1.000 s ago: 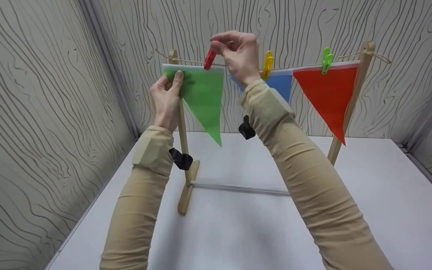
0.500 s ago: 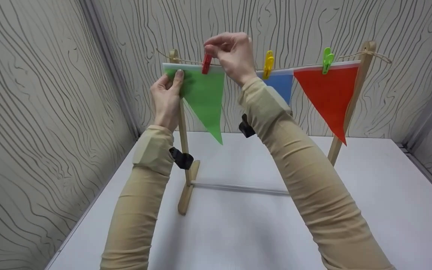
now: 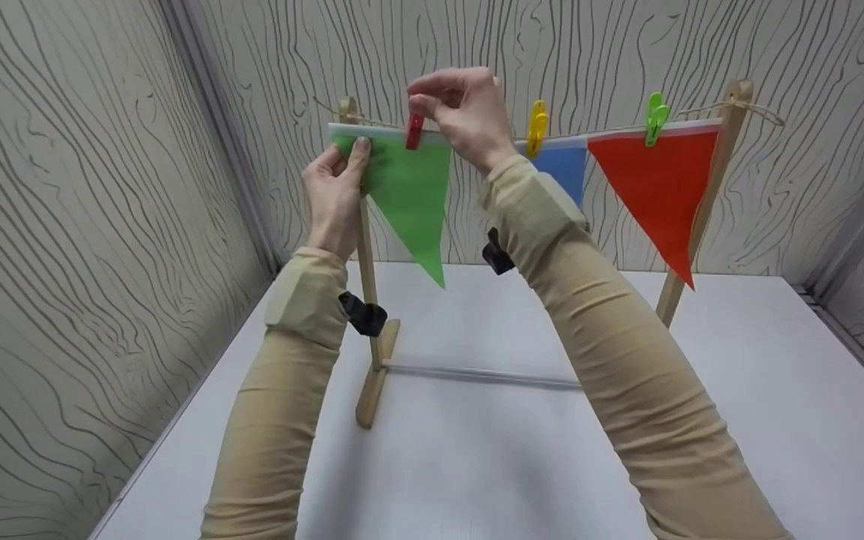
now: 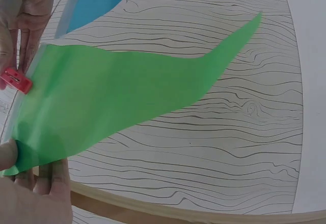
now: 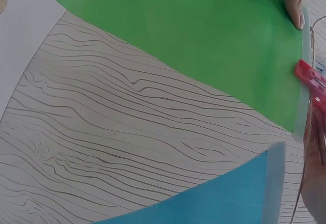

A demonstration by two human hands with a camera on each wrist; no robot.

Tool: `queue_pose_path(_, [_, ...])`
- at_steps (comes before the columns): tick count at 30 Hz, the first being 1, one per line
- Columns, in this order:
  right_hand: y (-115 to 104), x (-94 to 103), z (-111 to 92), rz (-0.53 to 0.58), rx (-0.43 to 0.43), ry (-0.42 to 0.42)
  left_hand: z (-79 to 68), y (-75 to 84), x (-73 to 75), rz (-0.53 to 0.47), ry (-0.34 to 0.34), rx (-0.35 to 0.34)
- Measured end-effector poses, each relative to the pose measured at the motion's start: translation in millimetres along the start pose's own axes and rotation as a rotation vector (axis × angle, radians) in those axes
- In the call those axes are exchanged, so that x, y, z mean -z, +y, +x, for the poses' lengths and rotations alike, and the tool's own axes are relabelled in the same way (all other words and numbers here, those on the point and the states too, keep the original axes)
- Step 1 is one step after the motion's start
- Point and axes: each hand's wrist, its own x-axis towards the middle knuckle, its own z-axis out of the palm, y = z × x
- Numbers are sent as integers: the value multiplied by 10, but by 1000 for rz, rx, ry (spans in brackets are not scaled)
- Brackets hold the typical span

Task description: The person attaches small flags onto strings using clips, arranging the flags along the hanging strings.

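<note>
My left hand (image 3: 333, 191) pinches the upper left corner of a green triangular pennant (image 3: 413, 199), thumb in front and fingers behind. The pennant hangs point down, its white top edge along a string (image 5: 304, 175). Between the thumb and fingers of my right hand (image 3: 469, 112) is a red clothespin (image 3: 415, 133), its lower end over the middle of that top edge. In the right wrist view the red clothespin's tip (image 5: 304, 70) straddles the white band beside the string. Part of a blue pennant (image 3: 563, 169) shows behind my right wrist.
A yellow clothespin (image 3: 537, 129) grips the blue pennant; a light green clothespin (image 3: 655, 120) grips a red pennant (image 3: 661, 187). Wooden posts stand at left (image 3: 369, 285) and right (image 3: 724, 157), joined low by a clear rod (image 3: 484, 375). Underneath is a white table (image 3: 432, 465).
My right hand has shifted slightly left and down with the red clothespin, which has gone from tilted above the edge to nearly upright over it. My left hand stays almost still.
</note>
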Motion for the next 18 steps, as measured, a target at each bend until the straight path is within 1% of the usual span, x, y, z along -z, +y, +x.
queue_pose_path(5, [11,13,-12,-19,-43,-50,3,-32,6,28,5,-1])
queue_pose_path(11, [29,27,-23,-98,-33,-101,0,-50,5,9,2,14])
queue_pose_path(14, [37,29,-25,-96,-35,-116,-4,-61,16,11,7,12])
queue_pose_path(18, [43,30,-26,-62,-34,-114,-22,-74,48,38,14,13])
